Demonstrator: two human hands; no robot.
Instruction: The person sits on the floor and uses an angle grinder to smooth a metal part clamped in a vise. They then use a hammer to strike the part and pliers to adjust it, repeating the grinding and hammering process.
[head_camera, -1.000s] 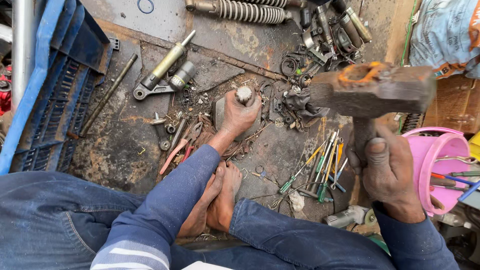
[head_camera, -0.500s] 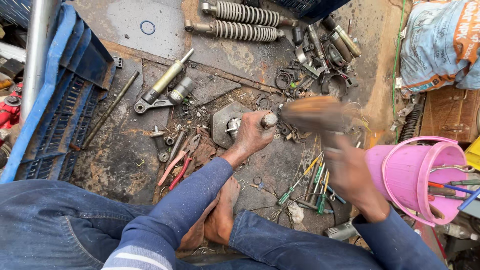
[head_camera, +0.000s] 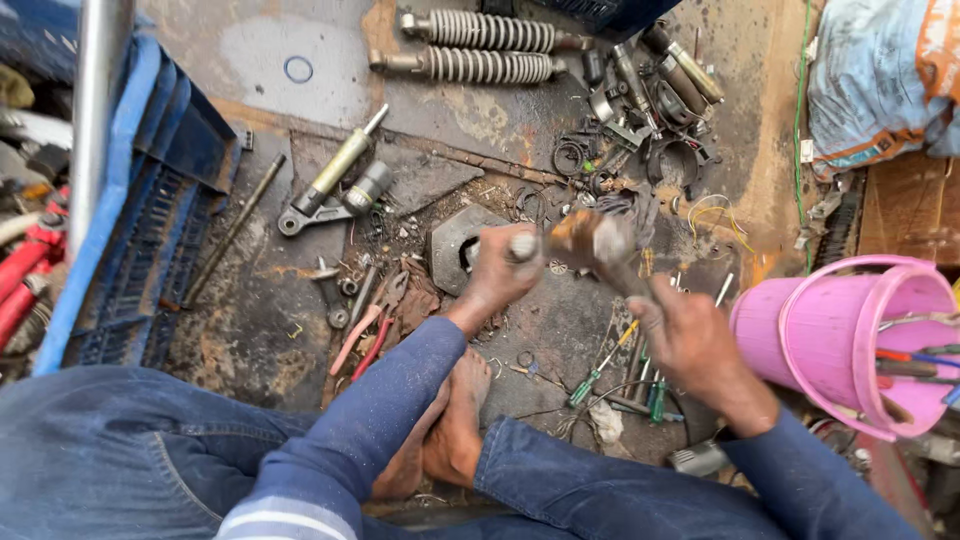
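Rusty metal covers the floor: two coiled shock springs lie side by side at the top, long axes left to right. My left hand is closed around one short upright rod over a grey plate. My right hand grips one blurred hammer, handle slanting up-left, head beside the rod.

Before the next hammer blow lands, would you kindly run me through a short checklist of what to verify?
1. Left hand holds the metal rod steady on the grey block: ok.
2. Right hand has a firm grip on the hammer: cannot tell, it is motion-blurred.
3. Left fingers clear of the hammer head: not ok, they sit right beside it.
4. Bare feet clear of the block: ok, though close.
5. Loose screwdrivers and pliers away from the strike spot: ok.
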